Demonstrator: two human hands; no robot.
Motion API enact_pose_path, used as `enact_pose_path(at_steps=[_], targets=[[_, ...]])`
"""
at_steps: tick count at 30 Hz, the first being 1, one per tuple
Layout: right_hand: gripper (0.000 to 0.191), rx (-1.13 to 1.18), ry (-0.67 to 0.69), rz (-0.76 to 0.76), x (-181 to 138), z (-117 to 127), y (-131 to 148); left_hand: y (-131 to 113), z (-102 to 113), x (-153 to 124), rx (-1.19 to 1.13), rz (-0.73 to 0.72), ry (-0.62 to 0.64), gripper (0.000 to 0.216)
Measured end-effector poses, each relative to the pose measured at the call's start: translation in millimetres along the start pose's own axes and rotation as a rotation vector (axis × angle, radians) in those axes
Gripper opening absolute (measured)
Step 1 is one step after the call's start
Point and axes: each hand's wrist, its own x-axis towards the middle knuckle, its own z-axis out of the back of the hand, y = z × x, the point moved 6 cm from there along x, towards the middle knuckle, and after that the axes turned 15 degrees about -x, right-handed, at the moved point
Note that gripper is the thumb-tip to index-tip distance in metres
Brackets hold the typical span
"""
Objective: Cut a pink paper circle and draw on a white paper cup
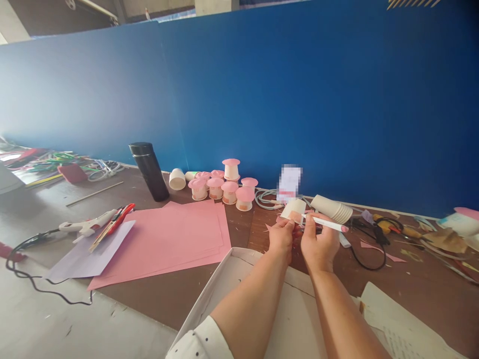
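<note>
My left hand [281, 240] is closed on a white paper cup [293, 208], which is upside down and tilted, with an orange-brown patch on its side. A white marker pen [329, 223] with a pink end lies in the grip of my right hand [320, 244], its tip at the cup's side. Just right of the hands lies a stack of nested paper cups [332, 208] on its side. Several upturned cups with pink paper tops [230, 189] stand together to the left, one raised above the others.
Pink paper sheets [175, 234] lie on the left, under a lilac sheet [93, 264], red-handled pliers or scissors [118, 219] and a glue gun [88, 224]. A black flask [149, 172] stands behind. A shallow white box lid [239, 259] is under my forearms. Cables and scraps [389, 239] lie right.
</note>
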Motion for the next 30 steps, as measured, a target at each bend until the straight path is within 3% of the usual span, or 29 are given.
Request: enact_pose_path(at_steps=[13, 20, 30], targets=[[0.025, -0.041, 0.025, 0.079, -0.5, -4.9, 1.1, -3.1, -0.9, -3.8, 0.187, -0.048, 0.026, 0.012], [0.022, -0.011, -0.052, 0.048, -1.0, 1.5, -3.0, 3.2, 3.0, 3.3, 0.138, -0.039, 0.021, 0.012], [0.025, -0.030, 0.004, 0.057, -1.5, -2.8, -0.5, -0.9, 1.7, -2.5, 0.197, -0.065, 0.063, 0.018]])
